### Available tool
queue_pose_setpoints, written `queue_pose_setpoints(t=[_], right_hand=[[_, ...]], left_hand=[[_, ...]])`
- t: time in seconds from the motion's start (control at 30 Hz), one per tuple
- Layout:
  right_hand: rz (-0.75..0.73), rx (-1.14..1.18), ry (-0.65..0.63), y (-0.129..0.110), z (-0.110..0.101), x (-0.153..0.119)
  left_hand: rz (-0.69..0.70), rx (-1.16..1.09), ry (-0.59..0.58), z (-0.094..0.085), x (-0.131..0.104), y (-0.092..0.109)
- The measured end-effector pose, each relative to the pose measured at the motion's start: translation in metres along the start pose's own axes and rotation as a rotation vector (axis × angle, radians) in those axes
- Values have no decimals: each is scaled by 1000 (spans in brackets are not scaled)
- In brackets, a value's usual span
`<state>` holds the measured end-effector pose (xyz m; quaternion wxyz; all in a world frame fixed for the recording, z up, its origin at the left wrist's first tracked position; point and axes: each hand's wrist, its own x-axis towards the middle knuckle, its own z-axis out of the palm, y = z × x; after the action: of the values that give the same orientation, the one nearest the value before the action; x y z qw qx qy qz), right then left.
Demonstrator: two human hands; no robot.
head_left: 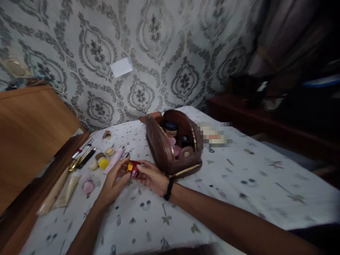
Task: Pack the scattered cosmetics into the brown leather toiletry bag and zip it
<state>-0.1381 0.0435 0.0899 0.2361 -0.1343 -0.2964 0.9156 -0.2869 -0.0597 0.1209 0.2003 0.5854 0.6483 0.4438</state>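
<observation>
Between both hands is a small red container with a gold end (133,169). My left hand (116,181) has its thumb and fingers round the gold end, and my right hand (154,177) grips the red part. Just beyond my right hand a brown bag (159,141) stands unzipped, with a dark-lidded jar (171,129) and pink items inside. Left of my hands lie a pink tube (116,159), a yellow container (103,161), a round pink-lilac jar (88,185) and two beige tubes (67,190).
Brushes or pencils (86,157) and a tiny item (107,134) lie on the patterned cloth (164,216). A wooden board (34,131) borders the left side. Dark furniture (239,117) stands at the right, patterned wallpaper behind. One object right of the bag is blurred out.
</observation>
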Motion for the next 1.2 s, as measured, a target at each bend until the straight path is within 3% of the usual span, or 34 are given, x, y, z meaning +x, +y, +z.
queue_pose_setpoints(t=[0.27, 0.47, 0.63, 0.8, 1.2], right_hand=[[54, -27, 7, 5, -7, 6], [156, -77, 20, 4, -8, 11], [255, -141, -19, 2, -9, 11], [248, -140, -4, -1, -5, 6], [148, -205, -98, -3, -1, 0]], left_hand=[[-77, 0, -3, 3, -2, -8], [-93, -20, -75, -2, -2, -18], [-107, -112, -99, -1, 1, -10], [-78, -226, -70, -2, 4, -1], [-59, -261, -72, -3, 5, -10]])
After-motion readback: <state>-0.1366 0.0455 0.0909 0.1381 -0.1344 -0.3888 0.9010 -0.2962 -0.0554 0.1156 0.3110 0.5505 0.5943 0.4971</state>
